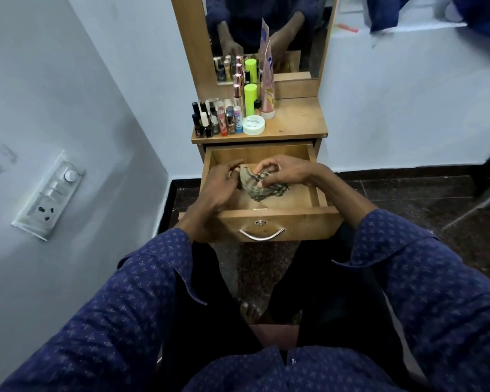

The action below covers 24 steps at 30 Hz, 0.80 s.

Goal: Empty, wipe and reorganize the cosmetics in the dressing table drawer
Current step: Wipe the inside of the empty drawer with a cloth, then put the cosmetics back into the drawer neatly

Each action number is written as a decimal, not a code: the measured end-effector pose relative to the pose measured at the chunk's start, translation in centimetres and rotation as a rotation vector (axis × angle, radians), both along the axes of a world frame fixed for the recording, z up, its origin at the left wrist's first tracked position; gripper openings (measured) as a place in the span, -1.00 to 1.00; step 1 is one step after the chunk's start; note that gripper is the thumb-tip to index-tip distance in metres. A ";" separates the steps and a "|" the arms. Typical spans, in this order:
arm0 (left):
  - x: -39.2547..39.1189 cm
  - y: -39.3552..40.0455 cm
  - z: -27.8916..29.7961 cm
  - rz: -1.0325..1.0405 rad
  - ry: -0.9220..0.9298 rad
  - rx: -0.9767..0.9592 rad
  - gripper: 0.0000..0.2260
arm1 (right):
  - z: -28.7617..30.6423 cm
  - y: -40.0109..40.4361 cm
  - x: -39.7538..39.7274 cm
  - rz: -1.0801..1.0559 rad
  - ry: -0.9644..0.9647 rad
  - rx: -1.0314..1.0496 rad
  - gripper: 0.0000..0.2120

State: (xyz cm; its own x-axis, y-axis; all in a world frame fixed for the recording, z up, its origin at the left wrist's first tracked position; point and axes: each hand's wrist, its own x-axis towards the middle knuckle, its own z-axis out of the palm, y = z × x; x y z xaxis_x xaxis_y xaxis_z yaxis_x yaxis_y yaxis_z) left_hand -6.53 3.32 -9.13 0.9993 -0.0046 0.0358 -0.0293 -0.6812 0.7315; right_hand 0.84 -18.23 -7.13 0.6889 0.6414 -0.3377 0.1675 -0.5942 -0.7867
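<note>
While bunched in both hands inside drawer, cloth looks soft, limp; best gathered mid-fold.

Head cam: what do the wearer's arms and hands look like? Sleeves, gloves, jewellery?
Both hands, left hand and right hand, are bare: no gloves, and no rings or watch that I can make out. Both arms wear long dark-blue sleeves with a small pale repeating print and open, flared cuffs, pulled back from the wrists and lower forearms.
</note>
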 end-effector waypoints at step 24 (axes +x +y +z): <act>8.6 -8.1 6.0 -0.027 -0.211 -0.051 -0.48 | 4.1 -4.2 12.2 -0.807 -0.399 0.017 -0.56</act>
